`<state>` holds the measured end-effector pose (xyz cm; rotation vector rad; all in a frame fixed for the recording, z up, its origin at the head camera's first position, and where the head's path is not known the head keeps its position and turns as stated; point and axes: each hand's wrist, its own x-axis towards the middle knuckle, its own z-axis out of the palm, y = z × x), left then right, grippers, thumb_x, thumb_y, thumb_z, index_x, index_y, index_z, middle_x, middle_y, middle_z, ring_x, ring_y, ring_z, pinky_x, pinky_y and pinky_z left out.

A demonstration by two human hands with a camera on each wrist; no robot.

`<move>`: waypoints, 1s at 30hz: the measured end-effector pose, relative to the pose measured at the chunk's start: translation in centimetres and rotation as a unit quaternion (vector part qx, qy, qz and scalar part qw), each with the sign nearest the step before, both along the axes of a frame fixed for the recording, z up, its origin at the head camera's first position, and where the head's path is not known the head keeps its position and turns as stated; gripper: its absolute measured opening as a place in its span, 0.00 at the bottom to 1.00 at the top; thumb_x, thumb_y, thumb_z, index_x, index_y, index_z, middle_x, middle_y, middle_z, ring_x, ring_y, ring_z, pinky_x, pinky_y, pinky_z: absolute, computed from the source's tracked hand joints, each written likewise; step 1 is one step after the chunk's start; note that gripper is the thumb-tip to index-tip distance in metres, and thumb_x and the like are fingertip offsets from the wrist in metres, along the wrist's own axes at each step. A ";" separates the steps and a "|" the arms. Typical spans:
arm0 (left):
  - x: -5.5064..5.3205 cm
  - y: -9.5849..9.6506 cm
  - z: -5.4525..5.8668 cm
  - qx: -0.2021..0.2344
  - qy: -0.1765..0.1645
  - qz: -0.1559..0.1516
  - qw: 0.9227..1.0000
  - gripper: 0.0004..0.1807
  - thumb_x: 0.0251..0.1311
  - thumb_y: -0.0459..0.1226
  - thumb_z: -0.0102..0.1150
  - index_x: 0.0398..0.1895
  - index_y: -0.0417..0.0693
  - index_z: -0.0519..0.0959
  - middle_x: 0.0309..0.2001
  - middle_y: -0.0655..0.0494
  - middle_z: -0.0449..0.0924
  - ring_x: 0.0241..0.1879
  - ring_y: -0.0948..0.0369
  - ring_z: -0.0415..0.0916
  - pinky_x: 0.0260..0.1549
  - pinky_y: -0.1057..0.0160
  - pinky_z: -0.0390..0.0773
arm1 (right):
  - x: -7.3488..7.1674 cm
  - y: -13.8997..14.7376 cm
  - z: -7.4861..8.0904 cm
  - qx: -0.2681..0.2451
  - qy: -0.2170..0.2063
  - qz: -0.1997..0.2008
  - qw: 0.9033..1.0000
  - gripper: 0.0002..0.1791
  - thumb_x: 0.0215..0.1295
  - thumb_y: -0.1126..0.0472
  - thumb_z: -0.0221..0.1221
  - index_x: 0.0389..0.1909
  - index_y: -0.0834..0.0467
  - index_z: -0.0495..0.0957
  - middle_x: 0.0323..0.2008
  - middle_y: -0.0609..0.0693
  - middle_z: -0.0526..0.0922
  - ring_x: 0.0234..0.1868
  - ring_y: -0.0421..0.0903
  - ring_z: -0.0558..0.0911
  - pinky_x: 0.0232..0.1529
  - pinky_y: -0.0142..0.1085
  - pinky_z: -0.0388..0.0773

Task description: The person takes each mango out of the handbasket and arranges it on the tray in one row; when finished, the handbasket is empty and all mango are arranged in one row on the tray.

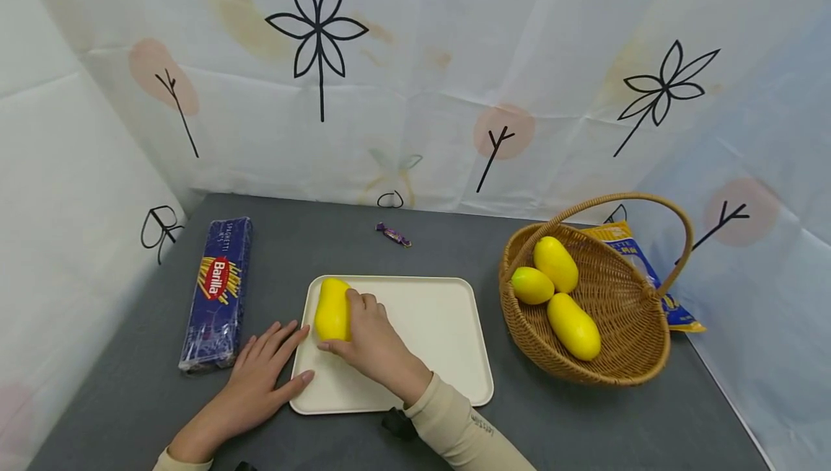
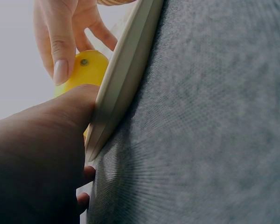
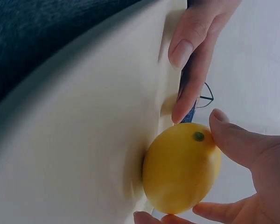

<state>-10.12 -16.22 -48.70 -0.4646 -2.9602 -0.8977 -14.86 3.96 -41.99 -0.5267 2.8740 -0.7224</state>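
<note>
A yellow mango [image 1: 332, 310] lies on the left part of a cream tray [image 1: 415, 392]. My right hand [image 1: 379, 345] holds it, thumb at its near end and fingers along its right and far side. In the right wrist view the mango [image 3: 181, 169] shows a green stem spot, between the thumb and the fingers. My left hand [image 1: 262, 377] rests at the tray's left edge with its fingers extended. Its thumb and index fingertip touch the rim. From the left wrist the tray's side [image 2: 123, 74] is seen edge-on.
Right of the tray stands a wicker basket [image 1: 623, 327] holding two mangoes [image 1: 574, 327] and a lemon [image 1: 532, 285]. Behind it leans a blue and yellow packet [image 1: 682, 316]. A spaghetti pack [image 1: 217, 291] lies at left, a wrapped candy [image 1: 393, 234] beyond the tray.
</note>
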 end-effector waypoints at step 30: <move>-0.1 -0.2 -0.5 0.002 -0.033 0.006 0.999 0.39 0.60 0.61 0.54 0.71 0.53 0.64 0.71 0.46 0.58 0.71 0.41 0.46 0.63 0.32 0.43 | 3.7 24.9 9.3 0.038 0.063 -0.225 0.972 0.41 0.67 0.43 0.56 0.67 0.69 0.58 0.58 0.71 0.67 0.55 0.66 0.71 0.47 0.60 0.72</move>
